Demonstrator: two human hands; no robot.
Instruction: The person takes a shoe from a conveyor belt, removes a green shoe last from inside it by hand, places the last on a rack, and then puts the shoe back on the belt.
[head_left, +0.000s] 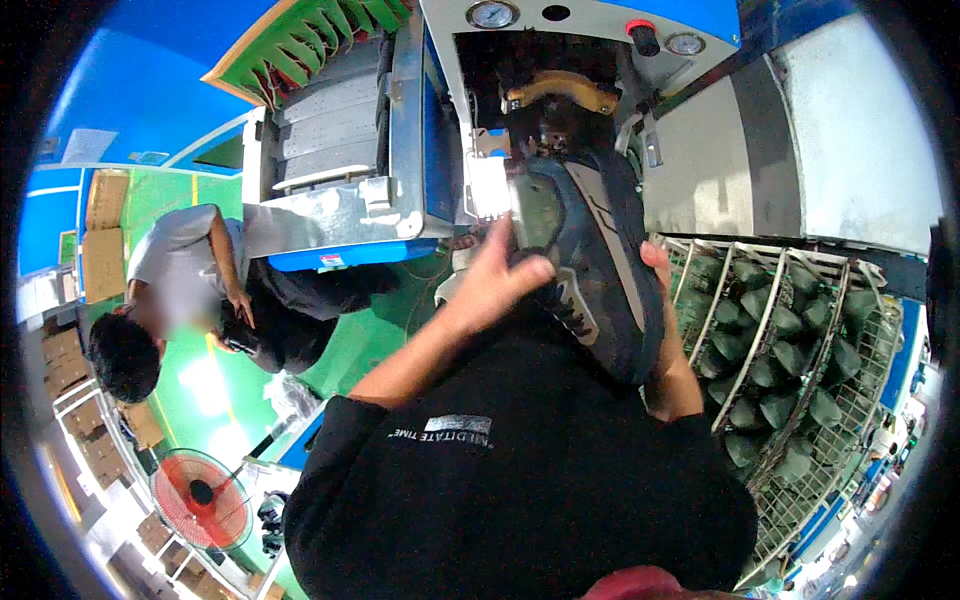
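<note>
While the right hand [674, 338] cups the far side of the dark shoe [605, 240], the left hand [485, 290] hangs open on the other side, thumb pointing toward the laces [572, 308]; whether it touches, I can't tell. Just right of the frame's centre, the shoe lies between the two, its long axis running steeply from the machine [590, 20] at upper middle down and rightward to the black shirt [560, 480]. The right hand is nearer, seemingly gripping, though the shoe hides most of its fingers.
</note>
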